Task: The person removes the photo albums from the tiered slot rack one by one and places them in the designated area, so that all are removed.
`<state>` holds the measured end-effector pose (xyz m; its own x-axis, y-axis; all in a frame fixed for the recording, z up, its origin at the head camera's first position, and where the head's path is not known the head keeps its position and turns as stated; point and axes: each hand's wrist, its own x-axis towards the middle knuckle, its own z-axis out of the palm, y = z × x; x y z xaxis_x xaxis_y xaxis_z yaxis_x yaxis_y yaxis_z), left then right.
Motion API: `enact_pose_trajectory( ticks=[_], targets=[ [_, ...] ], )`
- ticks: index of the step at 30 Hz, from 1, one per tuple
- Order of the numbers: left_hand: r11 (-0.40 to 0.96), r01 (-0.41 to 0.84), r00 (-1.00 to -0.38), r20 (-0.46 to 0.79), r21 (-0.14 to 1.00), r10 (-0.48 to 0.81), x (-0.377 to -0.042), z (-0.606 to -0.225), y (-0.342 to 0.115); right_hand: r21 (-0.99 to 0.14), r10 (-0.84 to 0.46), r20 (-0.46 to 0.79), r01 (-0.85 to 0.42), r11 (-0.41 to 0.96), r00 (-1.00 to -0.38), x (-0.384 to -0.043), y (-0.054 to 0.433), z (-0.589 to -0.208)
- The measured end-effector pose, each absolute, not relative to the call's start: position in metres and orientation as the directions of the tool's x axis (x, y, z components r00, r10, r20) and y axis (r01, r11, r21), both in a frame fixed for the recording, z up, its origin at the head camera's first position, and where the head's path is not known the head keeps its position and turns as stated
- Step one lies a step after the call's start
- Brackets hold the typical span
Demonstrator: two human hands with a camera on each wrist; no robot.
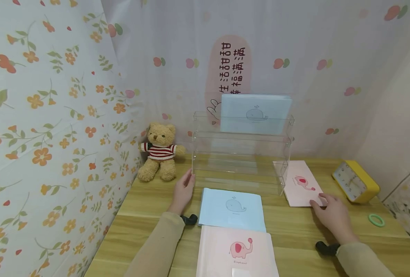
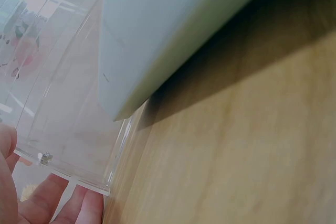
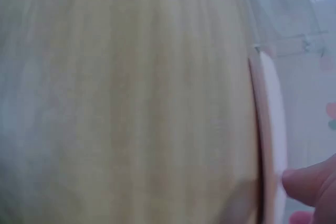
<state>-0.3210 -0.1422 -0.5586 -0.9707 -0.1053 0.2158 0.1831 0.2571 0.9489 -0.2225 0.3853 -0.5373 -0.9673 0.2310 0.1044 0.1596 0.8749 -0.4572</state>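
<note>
At the left end of a clear acrylic rack [image 1: 239, 169], my left hand [image 1: 184, 190] grips the side panel. The left wrist view shows the thumb on one side of the panel and fingers [image 2: 44, 198] on the other. My right hand [image 1: 332, 213] touches the near right corner of a pink elephant-print album [image 1: 299, 181] lying beside the rack's right end. Its thumb rests at the album's edge in the blurred right wrist view. A blue whale-print album [image 1: 230, 209] and another pink elephant album [image 1: 237, 254] lie in front of the rack.
Blue whale albums [image 1: 256, 113] stand on the rack's top tier. A teddy bear [image 1: 161, 152] in a striped shirt sits left of the rack. On the right are a yellow clock [image 1: 357, 181] and a green ring [image 1: 376, 220]. Patterned curtains enclose the wooden table [image 1: 139, 231].
</note>
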Motion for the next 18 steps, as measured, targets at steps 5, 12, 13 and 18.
enact_pose_trajectory(
  ticks=[5,12,13,18],
  targets=[
    [0.251,0.184,-0.972,0.214,0.951,-0.101,-0.321,-0.560,-0.142,-0.411,0.249,0.115,0.182,0.893,-0.962,-0.218,0.375,-0.517],
    [0.269,0.184,-0.970,0.218,0.945,-0.104,-0.323,-0.559,-0.142,-0.531,0.176,0.363,-0.047,0.846,-0.915,-0.235,0.344,-0.466],
    [0.267,0.184,-0.970,0.218,0.946,-0.105,-0.323,-0.559,-0.142,-0.543,0.167,0.398,-0.085,0.835,-0.902,-0.240,0.338,-0.455],
    [0.259,0.168,-0.974,0.201,0.951,-0.105,-0.321,-0.558,-0.141,-0.567,0.152,0.503,-0.192,0.801,-0.851,-0.263,0.309,-0.400]
  ],
)
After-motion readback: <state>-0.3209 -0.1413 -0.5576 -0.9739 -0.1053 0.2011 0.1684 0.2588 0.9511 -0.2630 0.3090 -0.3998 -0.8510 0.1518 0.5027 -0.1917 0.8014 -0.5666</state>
